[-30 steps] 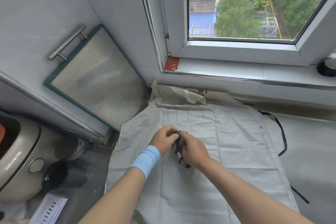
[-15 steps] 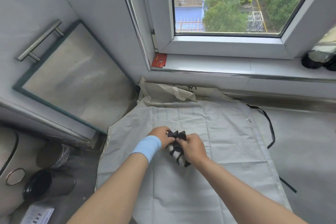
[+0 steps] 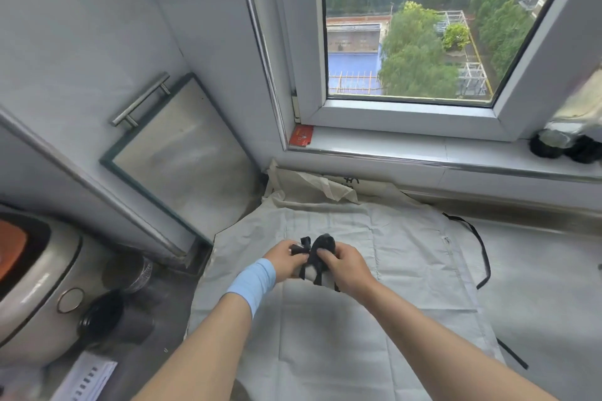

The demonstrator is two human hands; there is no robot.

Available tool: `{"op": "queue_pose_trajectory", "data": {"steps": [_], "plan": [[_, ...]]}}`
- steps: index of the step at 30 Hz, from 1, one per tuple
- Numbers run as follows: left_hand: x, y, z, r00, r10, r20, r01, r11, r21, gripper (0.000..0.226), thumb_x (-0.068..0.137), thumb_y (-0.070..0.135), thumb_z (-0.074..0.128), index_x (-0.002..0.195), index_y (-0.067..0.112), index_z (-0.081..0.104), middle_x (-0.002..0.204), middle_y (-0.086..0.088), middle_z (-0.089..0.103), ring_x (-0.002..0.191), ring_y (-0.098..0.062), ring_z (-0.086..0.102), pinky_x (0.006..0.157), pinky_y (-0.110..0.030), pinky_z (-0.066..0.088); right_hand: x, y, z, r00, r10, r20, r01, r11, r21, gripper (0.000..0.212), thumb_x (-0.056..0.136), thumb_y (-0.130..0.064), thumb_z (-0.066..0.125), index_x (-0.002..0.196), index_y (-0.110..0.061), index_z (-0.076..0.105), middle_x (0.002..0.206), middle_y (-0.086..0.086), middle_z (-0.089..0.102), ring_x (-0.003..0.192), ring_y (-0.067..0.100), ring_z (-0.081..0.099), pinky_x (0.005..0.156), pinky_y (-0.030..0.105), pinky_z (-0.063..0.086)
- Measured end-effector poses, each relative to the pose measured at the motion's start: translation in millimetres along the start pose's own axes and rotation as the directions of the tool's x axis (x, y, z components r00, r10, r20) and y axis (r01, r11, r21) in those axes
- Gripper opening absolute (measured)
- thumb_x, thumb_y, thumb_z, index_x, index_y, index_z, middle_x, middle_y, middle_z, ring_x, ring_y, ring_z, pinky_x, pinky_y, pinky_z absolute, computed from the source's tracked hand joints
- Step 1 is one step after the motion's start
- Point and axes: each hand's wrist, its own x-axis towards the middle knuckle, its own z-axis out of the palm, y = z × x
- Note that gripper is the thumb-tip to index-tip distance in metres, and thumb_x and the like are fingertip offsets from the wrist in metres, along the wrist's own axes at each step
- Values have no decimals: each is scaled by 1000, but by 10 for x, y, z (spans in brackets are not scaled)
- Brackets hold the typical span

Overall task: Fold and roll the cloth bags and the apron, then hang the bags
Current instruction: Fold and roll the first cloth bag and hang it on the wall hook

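The rolled bag (image 3: 316,267) is a small pale bundle wound about with its own black strap (image 3: 301,246), held just above the middle of the apron (image 3: 374,329). The left hand (image 3: 286,258) pinches the strap where it loops near the top. The right hand (image 3: 346,266) grips the roll, fingers curled over its upper end.

This looks like the fastening of one roll, so one bag is nearly done (whether the knot is tied I cannot tell). A good deal is left: the apron lies flat and unfolded on the counter, its thin dark tie (image 3: 482,249) trailing off the right side. A second bag (image 3: 314,184) sits crumpled at the back, against the wall below the window sill (image 3: 423,155). Nothing is hung, and no hook or rail shows.

Both hands cover most of the roll, so its neatness is hard to judge. The second bag is partly tucked behind the apron's far edge, and there may be others I cannot see. The forearms and the frame's bottom edge cut off the near end of the apron.
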Motion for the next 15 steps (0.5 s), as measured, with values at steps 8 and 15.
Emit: {"op": "queue_pose_trajectory", "data": {"steps": [8,15], "plan": [[-491,658,-460,957,208,-200,-260,922,-288,29,96,6,54,114,28,47,113,-4,58,103,-22,60,77,-42,59,-46,-1035,-85,914,-378,-151,309,885,-348,18,100,-33,47,93,-19,56,89,1,67,86,25,60,74,40,48],[-995,1594,-1370,837,449,-312,-487,872,-49,24,94,8,56,118,10,61,108,-10,66,104,-25,61,93,-28,47,-95,-2400,-106,645,-745,-173,517,591,-619,24,102,-40,41,96,-20,55,84,2,69,75,29,63,59,33,34]]}}
